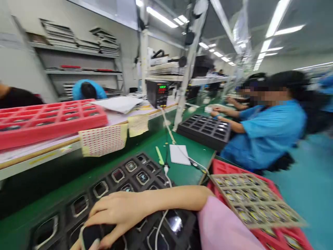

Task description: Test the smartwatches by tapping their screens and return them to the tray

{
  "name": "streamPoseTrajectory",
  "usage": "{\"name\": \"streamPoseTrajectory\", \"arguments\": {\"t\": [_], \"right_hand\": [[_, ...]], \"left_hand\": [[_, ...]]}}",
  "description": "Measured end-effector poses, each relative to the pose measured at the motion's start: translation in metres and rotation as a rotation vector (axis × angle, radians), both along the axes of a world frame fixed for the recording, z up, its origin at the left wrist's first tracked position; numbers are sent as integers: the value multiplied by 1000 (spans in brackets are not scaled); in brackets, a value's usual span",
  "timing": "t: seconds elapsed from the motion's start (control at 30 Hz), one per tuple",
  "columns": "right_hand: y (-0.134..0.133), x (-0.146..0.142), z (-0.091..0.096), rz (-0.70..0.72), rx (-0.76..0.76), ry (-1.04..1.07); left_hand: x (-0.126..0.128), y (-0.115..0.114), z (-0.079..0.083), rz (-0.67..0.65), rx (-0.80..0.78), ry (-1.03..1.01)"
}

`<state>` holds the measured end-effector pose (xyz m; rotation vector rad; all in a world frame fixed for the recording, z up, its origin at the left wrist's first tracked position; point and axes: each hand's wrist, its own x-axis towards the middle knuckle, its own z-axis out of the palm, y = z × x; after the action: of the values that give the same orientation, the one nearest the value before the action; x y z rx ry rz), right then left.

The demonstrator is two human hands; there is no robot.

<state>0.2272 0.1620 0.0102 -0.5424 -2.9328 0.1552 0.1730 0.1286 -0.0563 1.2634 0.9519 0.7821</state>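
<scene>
My right hand (117, 210), with a pink sleeve behind it, reaches across a black compartment tray (62, 210). Its curled fingers and thumb are closed about a squarish watch case (90, 236) with a dark face and pale edge. At the bottom edge, only some fingers of my left hand (76, 246) show, gripping the same watch case from below; the rest is out of frame. Similar watch cases (79, 205) lie in the tray's compartments, several with dark screens. A white cable (161, 222) runs over the tray near my right forearm.
Red trays (270, 180) stand at right, with a beige tray (257, 201) of parts on top. Another red tray (52, 121) sits on the shelf at left, near a digital power supply (157, 93). Beyond, a co-worker in blue (270, 128) sits by a black tray (205, 130).
</scene>
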Motion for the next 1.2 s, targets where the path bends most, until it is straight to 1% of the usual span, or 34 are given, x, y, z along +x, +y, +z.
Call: {"name": "streamPoseTrajectory", "arguments": {"t": [0.07, 0.1, 0.13, 0.17, 0.23, 0.33, 0.43, 0.53, 0.63, 0.8, 1.0, 1.2], "right_hand": [[0, 1, -2, -24, -25, 20], [0, 2, -2, -30, -40, 36], [0, 3, -2, -41, -62, 56], [1, 3, -2, -41, -98, 71], [1, 2, -2, -60, -187, 117], [1, 0, -6, -79, -312, 210], [0, -2, -13, -70, -364, 286], [0, -1, -20, -63, -388, 332], [-2, 0, -23, -46, -382, 359], [-5, 1, -24, -32, -317, 349], [-6, 2, -22, -58, -284, 329], [-5, 1, -20, -57, -238, 373]], "left_hand": [[-57, -2, -5, 134, -18, 19], [-79, -6, -7, 195, -28, 22], [-97, -11, -8, 236, -40, 20], [-109, -15, -8, 239, -56, 6], [-122, -19, -4, 191, -96, -42], [-125, -17, 7, 124, -145, -105], [-126, -14, 18, 68, -133, -135], [-129, -14, 22, 88, -135, -126], [-131, -16, 22, 102, -128, -123], [-132, -18, 17, 115, -70, -186], [-134, -16, 9, 62, -25, -242], [-136, -17, 13, 40, -2, -230]]}}
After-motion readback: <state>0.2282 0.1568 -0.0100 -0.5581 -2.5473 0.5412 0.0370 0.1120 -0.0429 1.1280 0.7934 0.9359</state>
